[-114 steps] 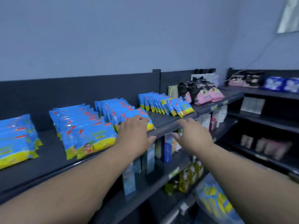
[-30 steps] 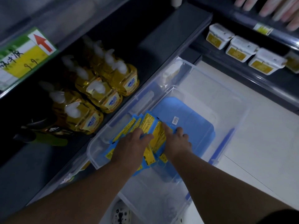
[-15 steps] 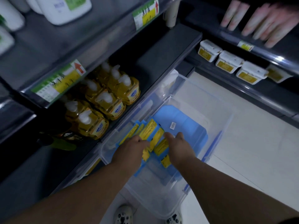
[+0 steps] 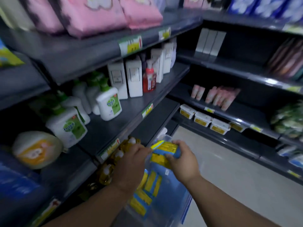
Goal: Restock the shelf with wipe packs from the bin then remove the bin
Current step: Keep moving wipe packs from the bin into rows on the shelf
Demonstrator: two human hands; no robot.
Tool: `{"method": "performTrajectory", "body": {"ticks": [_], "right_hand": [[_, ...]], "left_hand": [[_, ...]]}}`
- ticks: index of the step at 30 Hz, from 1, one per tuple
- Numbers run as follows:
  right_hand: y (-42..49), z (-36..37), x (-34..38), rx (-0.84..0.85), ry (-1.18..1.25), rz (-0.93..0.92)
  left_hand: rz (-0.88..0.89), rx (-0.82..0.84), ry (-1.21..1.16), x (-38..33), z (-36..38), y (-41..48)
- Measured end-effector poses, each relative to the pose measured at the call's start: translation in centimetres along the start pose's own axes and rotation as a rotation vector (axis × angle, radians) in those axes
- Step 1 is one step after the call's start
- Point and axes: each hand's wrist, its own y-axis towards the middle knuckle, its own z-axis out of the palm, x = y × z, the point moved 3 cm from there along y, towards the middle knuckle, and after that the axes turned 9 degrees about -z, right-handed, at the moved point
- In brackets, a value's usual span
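Both hands hold a small stack of blue and yellow wipe packs (image 4: 165,149) lifted above the clear plastic bin (image 4: 178,205) on the floor. My left hand (image 4: 131,163) grips the stack's left end and my right hand (image 4: 182,161) grips its right side from below. Several more wipe packs (image 4: 147,189) lie in the bin on its blue lid or base. A corner of the shelved wipe packs (image 4: 6,56) shows at the far left, on the upper shelf.
Dark shelving (image 4: 105,131) runs along the left with white soap bottles (image 4: 108,104), white cartons (image 4: 133,79), yellow pump bottles (image 4: 114,161) and pink packs (image 4: 98,15) above. A second shelf unit stands ahead right with small tubs (image 4: 203,119). Pale floor (image 4: 237,169) lies right of the bin.
Both hands were down in the bin gathering packs; they now hold a stack raised out of it, and the view has swung up from the bin toward the shelves.
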Motion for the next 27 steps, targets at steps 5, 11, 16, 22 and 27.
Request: {"method": "performTrajectory", "body": {"ticks": [5, 11, 16, 22, 27], "right_hand": [[-1.3, -2.4, 7.0, -0.099, 0.253, -0.103], [-6.7, -8.6, 11.2, -0.155, 0.425, -0.211], [-12.3, -14.0, 11.3, -0.153, 0.552, -0.14], [-17.2, -19.9, 12.1, -0.162, 0.559, -0.225], [-21.2, -22.3, 13.9, -0.153, 0.642, -0.303]], "left_hand": [[0.172, -0.132, 0.069, -4.9, -6.4, -0.2], [0.263, -0.129, 0.27, -12.7, -12.0, -4.2], [0.4, -0.253, 0.186, -19.9, -12.3, -8.6], [0.154, -0.187, 0.047, -25.0, -15.1, -12.7], [-0.477, -0.185, -0.334, -26.6, -18.3, -14.9]]}}
